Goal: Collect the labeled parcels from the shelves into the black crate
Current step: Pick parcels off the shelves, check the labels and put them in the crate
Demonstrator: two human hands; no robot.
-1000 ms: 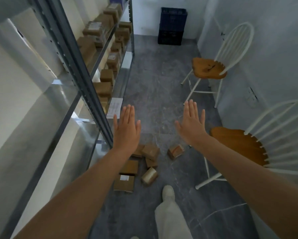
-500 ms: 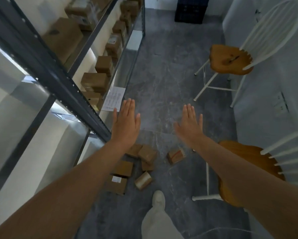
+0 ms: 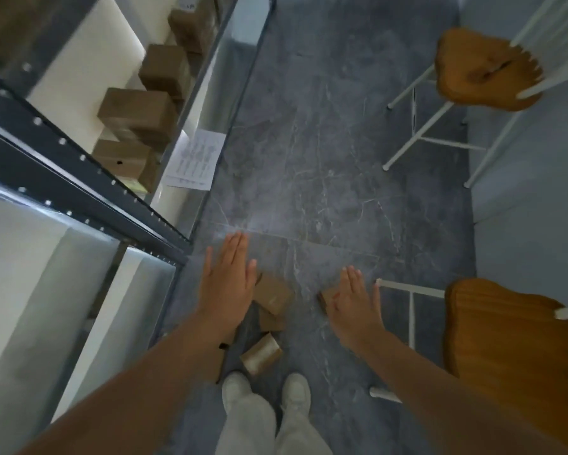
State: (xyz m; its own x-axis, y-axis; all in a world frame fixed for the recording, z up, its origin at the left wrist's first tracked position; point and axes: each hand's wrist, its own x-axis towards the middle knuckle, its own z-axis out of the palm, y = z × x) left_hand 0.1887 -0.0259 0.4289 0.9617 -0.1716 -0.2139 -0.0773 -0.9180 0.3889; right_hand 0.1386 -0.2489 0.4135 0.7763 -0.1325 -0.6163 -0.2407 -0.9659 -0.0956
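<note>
Cardboard parcels [image 3: 138, 116] remain shelved at ten o'clock; left hand [image 3: 225, 284] and right hand [image 3: 353, 303] are flat, empty; no crate visible.

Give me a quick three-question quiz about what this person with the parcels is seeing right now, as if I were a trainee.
1. True or false: the left hand and right hand are both open flat and hold nothing.
2. Where does the printed paper sheet sit?
A. On the front edge of the shelf
B. On a chair seat
C. On the floor among the parcels
3. Fill in: small cardboard parcels lie scattered on the ____ just ahead of the person's shoes.

Key
1. True: fingers are spread and no parcel is gripped.
2. A
3. floor
</note>
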